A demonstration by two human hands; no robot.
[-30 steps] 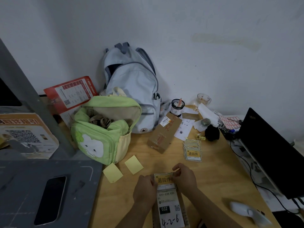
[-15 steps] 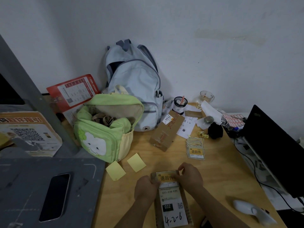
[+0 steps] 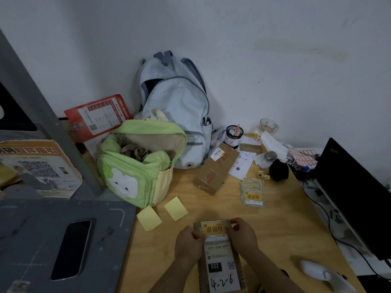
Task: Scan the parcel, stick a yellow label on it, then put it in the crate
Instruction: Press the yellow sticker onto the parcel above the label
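Observation:
A brown cardboard parcel (image 3: 221, 269) lies flat on the wooden desk (image 3: 281, 225) at the bottom centre, its white shipping label marked "032" and "4-2-6". A yellow label (image 3: 214, 229) lies on the parcel's far end. My left hand (image 3: 189, 243) presses the label's left edge and my right hand (image 3: 243, 234) presses its right edge. A stack of yellow labels (image 3: 252, 193) lies on the desk beyond. The white handheld scanner (image 3: 323, 273) rests at the bottom right. The grey crate (image 3: 53, 240) stands at the left, below the desk edge.
A green backpack (image 3: 137, 163) and a pale blue backpack (image 3: 175, 106) stand at the back. A second cardboard box (image 3: 215, 168) lies mid-desk, two yellow backing papers (image 3: 163, 212) near the left edge. A black laptop (image 3: 355, 197), pen cup (image 3: 233, 136) and glass (image 3: 267, 125) sit at the right.
The yellow label has gone from held just above the parcel to lying flat on its far end, with both hands now pressing its edges. The camera has shifted slightly.

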